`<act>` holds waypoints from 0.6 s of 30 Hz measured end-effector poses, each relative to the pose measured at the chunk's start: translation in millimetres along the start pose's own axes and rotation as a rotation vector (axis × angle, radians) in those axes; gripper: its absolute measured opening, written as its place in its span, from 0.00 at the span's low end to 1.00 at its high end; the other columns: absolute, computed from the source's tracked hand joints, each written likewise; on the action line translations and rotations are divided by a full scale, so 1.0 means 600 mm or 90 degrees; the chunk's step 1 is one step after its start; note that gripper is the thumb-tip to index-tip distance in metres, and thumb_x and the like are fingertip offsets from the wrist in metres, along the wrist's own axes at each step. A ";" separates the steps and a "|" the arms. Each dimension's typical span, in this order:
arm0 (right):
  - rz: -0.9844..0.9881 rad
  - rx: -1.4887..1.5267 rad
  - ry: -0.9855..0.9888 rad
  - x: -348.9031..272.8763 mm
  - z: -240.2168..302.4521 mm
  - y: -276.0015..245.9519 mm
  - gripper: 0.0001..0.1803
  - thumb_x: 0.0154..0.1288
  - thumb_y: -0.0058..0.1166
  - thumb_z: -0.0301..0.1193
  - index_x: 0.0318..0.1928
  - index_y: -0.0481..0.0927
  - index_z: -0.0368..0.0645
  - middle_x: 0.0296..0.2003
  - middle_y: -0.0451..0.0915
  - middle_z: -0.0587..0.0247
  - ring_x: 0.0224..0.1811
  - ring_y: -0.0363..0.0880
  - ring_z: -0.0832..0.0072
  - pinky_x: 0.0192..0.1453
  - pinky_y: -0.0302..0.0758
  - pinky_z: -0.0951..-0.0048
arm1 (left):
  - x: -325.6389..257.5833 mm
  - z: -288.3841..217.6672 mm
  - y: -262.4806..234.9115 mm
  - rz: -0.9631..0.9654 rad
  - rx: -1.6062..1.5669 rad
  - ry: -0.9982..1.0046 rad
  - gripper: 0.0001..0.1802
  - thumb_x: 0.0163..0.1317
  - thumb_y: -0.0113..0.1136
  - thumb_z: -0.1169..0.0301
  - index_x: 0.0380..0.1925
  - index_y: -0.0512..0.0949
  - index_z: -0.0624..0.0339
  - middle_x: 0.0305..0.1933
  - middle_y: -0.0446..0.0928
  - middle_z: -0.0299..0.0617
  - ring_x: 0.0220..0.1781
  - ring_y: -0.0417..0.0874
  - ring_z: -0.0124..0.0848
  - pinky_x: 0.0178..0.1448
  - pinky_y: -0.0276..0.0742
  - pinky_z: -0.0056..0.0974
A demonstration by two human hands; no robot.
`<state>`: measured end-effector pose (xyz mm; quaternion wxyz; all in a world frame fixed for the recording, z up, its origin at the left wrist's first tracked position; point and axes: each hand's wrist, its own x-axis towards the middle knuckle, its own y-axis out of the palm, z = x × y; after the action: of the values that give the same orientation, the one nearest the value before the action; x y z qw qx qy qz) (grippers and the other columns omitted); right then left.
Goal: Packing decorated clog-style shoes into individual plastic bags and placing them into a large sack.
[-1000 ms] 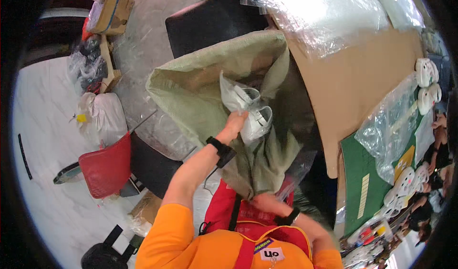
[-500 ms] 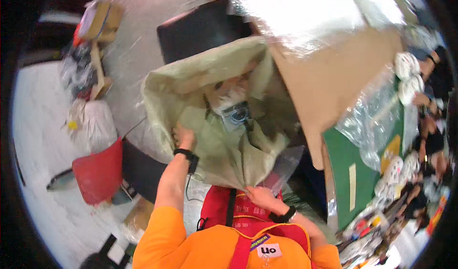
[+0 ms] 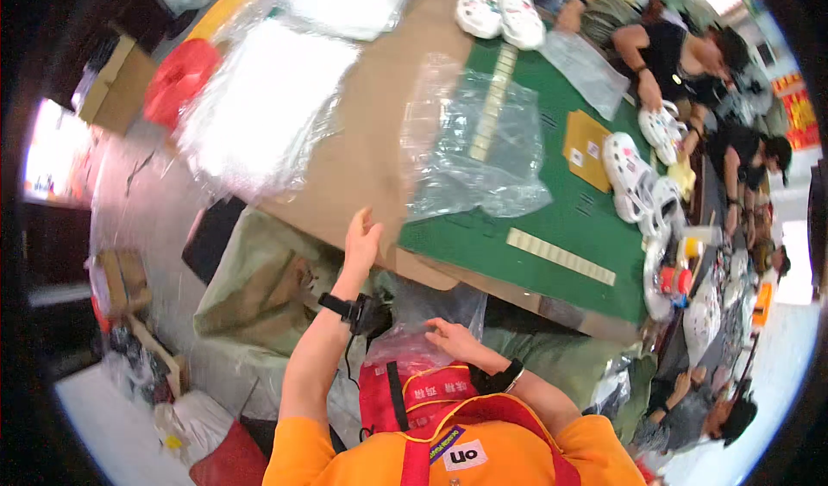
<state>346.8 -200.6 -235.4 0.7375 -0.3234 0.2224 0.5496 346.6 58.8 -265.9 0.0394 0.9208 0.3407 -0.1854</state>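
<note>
Nearest the body, a clear plastic bag (image 3: 414, 348) is touched by the right hand (image 3: 453, 338), fingers loosely spread over its top, not clamped. Beyond, the left hand (image 3: 360, 240) is laid open, fingers together, against the edge of the brown cardboard sheet (image 3: 362, 150); nothing is gripped. Farther off, white clogs (image 3: 634, 175) lie unbagged on the green mat (image 3: 561, 219), so packing appears unfinished.

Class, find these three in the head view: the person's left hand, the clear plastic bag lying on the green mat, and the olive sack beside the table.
left hand (image 3: 360, 238), head view, on the back of the hand.
clear plastic bag (image 3: 470, 154), head view, on its crumpled middle.
olive sack (image 3: 254, 292), head view, on its cloth side.
</note>
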 end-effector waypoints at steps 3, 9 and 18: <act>-0.050 0.065 -0.019 -0.047 -0.056 -0.050 0.20 0.61 0.44 0.40 0.50 0.67 0.42 0.31 0.77 0.56 0.34 0.75 0.65 0.38 0.70 0.68 | 0.022 -0.038 0.137 -0.092 0.393 0.237 0.27 0.49 0.56 0.71 0.52 0.65 0.56 0.54 0.64 0.50 0.56 0.64 0.41 0.54 0.61 0.40; -0.047 0.556 -0.075 -0.194 -0.061 -0.221 0.21 0.63 0.44 0.40 0.53 0.66 0.43 0.32 0.74 0.70 0.35 0.68 0.83 0.35 0.66 0.81 | 0.016 -0.012 0.304 0.240 0.891 0.288 0.37 0.46 0.58 0.67 0.58 0.56 0.44 0.64 0.47 0.52 0.63 0.49 0.53 0.56 0.57 0.56; -0.455 0.702 -0.231 -0.434 -0.055 -0.421 0.17 0.62 0.43 0.34 0.49 0.67 0.38 0.28 0.74 0.65 0.29 0.69 0.82 0.32 0.65 0.84 | 0.112 -0.083 0.487 0.436 0.655 0.249 0.35 0.50 0.55 0.65 0.59 0.56 0.52 0.59 0.57 0.55 0.56 0.63 0.54 0.55 0.64 0.48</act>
<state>511.3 -445.4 -21.6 0.9563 0.1437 0.2226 0.1241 597.1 -113.4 -260.0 -0.4126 0.8955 -0.1037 -0.1308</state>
